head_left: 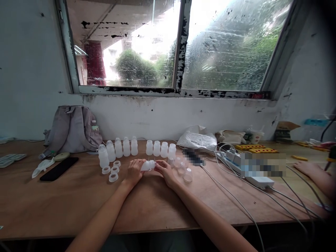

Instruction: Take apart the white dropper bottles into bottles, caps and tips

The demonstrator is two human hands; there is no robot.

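In front of me a frosted baby bottle (146,166) lies tilted on its side between my hands, its neck end toward the right. My left hand (135,172) is wrapped round its body. At the neck end, the fingertips of my right hand (164,169) are pinched; any small part between them is too small to make out. Several capped bottles (119,148) stand upright to the left, and several uncapped bottles (156,149) stand in a row behind. White collar rings (113,177) lie left of my left hand. Clear dome caps (188,176) sit right of my right hand.
At left are a black phone (59,169), a white plastic bag (42,168) and a grey backpack (73,129). A silvery package (198,139) lies at the back. A white power strip (258,180) with trailing cables crosses the right side. Another person's hand (306,170) rests far right.
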